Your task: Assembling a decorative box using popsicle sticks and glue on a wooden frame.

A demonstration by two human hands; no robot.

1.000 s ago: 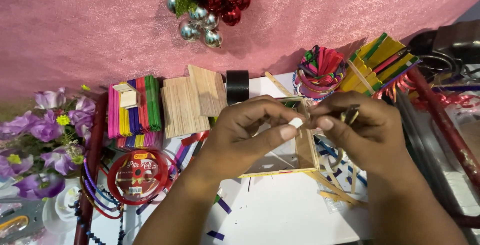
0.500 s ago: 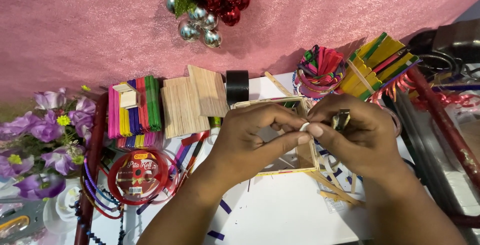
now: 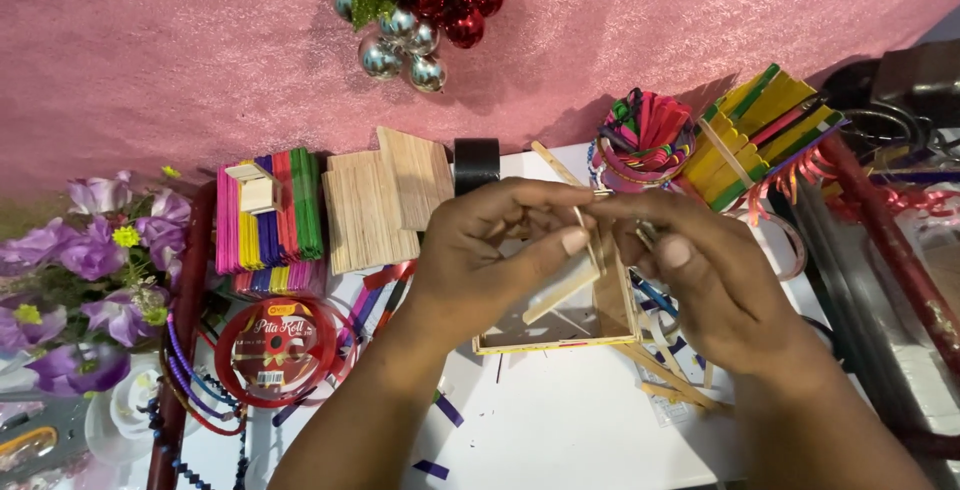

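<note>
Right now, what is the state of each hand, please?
Left hand: closed, pinching a plain wooden stick on the stick frame.
Right hand: closed on the frame's upright side.

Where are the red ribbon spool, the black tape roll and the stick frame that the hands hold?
red ribbon spool [image 3: 277, 350]: head view, clear top face.
black tape roll [image 3: 476, 163]: head view, outer side.
stick frame [image 3: 560, 342]: head view, bottom edge.

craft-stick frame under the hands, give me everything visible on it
The craft-stick frame is an open box of pale, plain wooden sticks, apparently unfinished. Its base stands on the white sheet, with an upright side rising at the right. The left hand pinches a loose stick slanting across it; the right hand grips the top of the upright side.
</note>
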